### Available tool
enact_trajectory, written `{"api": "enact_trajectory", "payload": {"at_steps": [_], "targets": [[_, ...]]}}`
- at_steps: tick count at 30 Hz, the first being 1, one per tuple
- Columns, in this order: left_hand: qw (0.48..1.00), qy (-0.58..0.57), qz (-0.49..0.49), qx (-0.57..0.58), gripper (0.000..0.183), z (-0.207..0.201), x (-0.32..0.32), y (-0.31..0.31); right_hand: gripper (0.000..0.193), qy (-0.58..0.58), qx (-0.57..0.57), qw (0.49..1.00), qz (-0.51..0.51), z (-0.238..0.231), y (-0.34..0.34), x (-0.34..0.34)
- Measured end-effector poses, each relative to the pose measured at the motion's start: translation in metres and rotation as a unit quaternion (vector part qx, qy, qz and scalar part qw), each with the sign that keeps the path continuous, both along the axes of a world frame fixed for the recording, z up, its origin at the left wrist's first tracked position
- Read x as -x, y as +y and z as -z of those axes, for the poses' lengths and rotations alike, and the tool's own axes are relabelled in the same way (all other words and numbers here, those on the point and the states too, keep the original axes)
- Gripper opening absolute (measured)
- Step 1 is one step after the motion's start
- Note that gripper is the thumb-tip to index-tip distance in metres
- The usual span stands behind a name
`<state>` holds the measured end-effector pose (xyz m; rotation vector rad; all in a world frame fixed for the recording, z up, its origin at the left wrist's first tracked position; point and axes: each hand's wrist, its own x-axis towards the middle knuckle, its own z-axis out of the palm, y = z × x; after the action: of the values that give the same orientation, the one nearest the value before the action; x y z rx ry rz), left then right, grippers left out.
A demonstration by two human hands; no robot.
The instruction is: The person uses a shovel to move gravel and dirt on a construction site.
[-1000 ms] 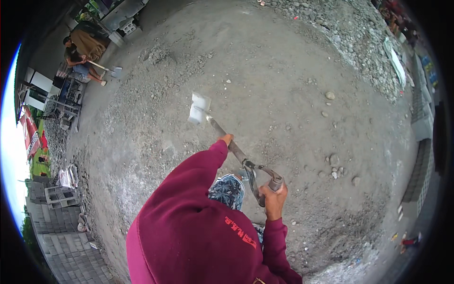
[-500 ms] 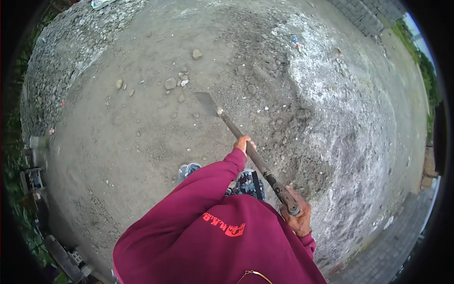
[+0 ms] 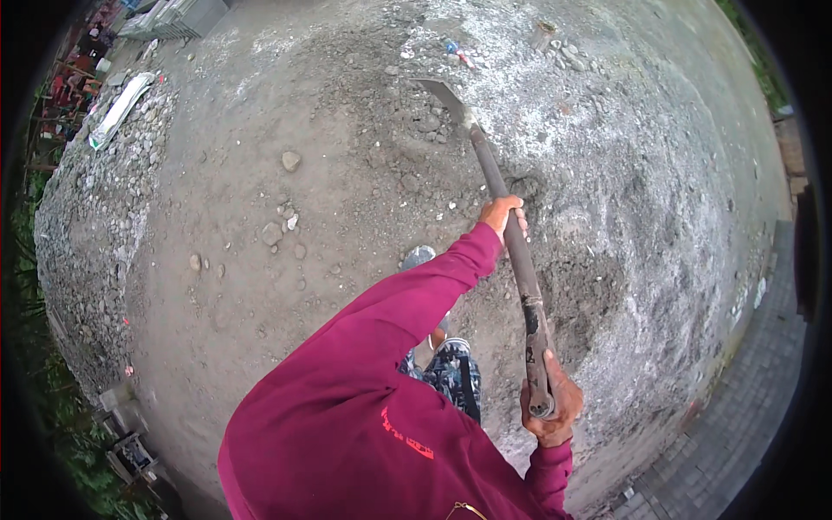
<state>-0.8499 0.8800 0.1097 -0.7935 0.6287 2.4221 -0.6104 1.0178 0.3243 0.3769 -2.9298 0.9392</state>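
A long-handled shovel (image 3: 523,269) slants away from my body, its thin grey blade (image 3: 446,97) at the far end over the grey, loose material. My left hand (image 3: 503,215) is wrapped round the shaft about midway, with that arm stretched out. At the near end my right hand (image 3: 555,403) grips the worn handle end, close to my right hip. The blade is seen nearly edge-on, with no clear load on it. Whether it touches the ground I cannot tell.
A grey heap with white patches (image 3: 659,199) spreads to the right. Loose stones, one larger stone (image 3: 290,160) among them, lie on the bare ground. Far left are gravel (image 3: 87,234), a white sack (image 3: 121,111) and stacked grey pieces (image 3: 186,17). Paving (image 3: 737,407) borders the right.
The shovel's blade has swung away from me and to the right, from the bare ground toward the heap. My left arm reaches farther out. The view has shifted; both hands keep their grip.
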Motion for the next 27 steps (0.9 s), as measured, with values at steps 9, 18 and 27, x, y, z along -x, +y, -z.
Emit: {"api": "enact_trajectory", "payload": {"at_steps": [9, 18, 27], "targets": [[0.975, -0.049, 0.064, 0.206, 0.016, 0.161, 0.152, -0.071, 0.074, -0.024, 0.095, 0.995, 0.003, 0.182, -0.091, 0.176], [0.988, -0.082, 0.041, 0.124, 0.012, 0.114, 0.127, -0.066, 0.067, -0.130, 0.134, 0.982, 0.036, 0.090, -0.084, 0.187], [0.926, -0.195, -0.036, 0.322, 0.018, 0.056, -0.010, -0.094, 0.063, -0.215, 0.271, 0.919, 0.190, 0.052, -0.030, 0.083]]}}
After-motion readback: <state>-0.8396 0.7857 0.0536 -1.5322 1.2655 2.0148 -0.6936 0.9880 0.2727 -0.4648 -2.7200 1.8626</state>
